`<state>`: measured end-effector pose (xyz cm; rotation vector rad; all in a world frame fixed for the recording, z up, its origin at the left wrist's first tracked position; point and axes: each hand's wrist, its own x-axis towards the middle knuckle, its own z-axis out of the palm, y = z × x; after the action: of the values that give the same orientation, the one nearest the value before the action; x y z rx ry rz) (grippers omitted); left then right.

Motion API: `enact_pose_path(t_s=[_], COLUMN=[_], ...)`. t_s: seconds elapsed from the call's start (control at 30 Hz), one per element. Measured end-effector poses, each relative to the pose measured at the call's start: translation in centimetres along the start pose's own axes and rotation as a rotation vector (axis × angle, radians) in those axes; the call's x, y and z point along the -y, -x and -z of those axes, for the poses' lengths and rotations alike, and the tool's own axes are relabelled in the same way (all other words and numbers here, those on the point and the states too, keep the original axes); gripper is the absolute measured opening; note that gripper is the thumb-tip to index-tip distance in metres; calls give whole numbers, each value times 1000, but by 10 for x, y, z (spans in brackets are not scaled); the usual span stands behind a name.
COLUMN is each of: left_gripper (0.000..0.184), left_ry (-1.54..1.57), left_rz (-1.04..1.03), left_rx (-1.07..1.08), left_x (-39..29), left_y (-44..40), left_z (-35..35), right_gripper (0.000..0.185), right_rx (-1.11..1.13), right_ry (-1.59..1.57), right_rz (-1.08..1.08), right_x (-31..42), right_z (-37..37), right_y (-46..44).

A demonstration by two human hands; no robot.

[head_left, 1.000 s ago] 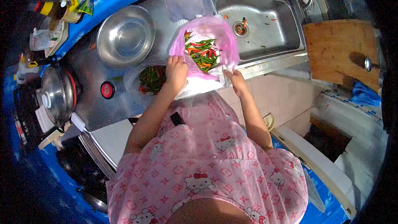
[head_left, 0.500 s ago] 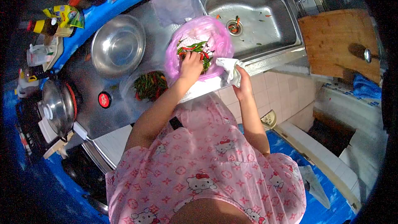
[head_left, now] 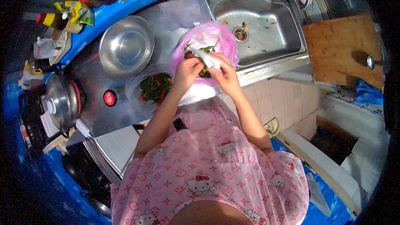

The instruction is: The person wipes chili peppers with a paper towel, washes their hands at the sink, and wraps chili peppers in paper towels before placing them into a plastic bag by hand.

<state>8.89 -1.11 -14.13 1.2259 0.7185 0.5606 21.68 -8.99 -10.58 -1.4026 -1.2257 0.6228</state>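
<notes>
A pink plastic bag (head_left: 231, 43), spread open on the counter, holds red and green chili peppers (head_left: 207, 49) on white lining. Both hands meet above it. My right hand (head_left: 227, 78) grips a crumpled white cloth (head_left: 211, 61), which may be paper. My left hand (head_left: 187, 74) is closed, its fingertips pinched together against the cloth's left side. Whatever sits between those fingertips is hidden by the fingers and the cloth. Left of the bag, a clear plastic bag or wrap contains more chili peppers (head_left: 154, 86), near my left forearm.
A steel basin (head_left: 127, 46) and a round red-and-black lid (head_left: 110, 98) lie on the counter's left. The sink (head_left: 266, 52) has chili pieces at its drain. A lidded pot (head_left: 62, 104) stands far left, a wooden board (head_left: 339, 50) at right.
My left hand has lifted out of the peppers and drawn back slightly. My right hand has brought the white cloth leftward over the bag to meet it. The view has shifted slightly.
</notes>
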Motion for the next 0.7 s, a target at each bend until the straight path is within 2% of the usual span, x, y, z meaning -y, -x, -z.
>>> enact_pose_path(t_s=[0.1, 0.13, 0.2, 0.23, 0.27, 0.33, 0.4, 0.43, 0.63, 0.7], left_gripper=[18, 18, 18, 19, 18, 16, 14, 13, 12, 12], left_ry=[-17, -28, -91, -123, -189, -323, -579, -706, -826, -863], left_rz=[28, 53, 52, 51, 15, -61, -208, -280, -418, -433], left_rx=[5, 10, -77, -120, -182, -301, -331, -342, -322, -335], left_x=[-6, -10, -17, -19, -22, -26, -29, -30, -39, -42], left_y=[5, 7, 10, 12, 14, 17, 19, 21, 23, 22], left_z=[5, 5, 5, 5, 5, 7, 7, 6, 2, 5], right_gripper=[20, 13, 9, 10, 13, 19, 28, 33, 25, 21], right_rx=[-27, -139, -348, -459, -532, -377, -60, 134, -117, -300], right_ry=[26, -148, -334, -507, -451, -287, -79, -98, 66, -184], right_rz=[-120, -284, -487, -471, -407, -413, -172, -88, -245, -423], right_x=[-5, -4, -4, 5, -2, 8, 11, 18, 13, 3], right_z=[0, -4, -5, -4, -1, 7, 3, 1, -11, -1], right_y=[-7, -6, -8, -12, -11, -6, -2, -6, -1, 3])
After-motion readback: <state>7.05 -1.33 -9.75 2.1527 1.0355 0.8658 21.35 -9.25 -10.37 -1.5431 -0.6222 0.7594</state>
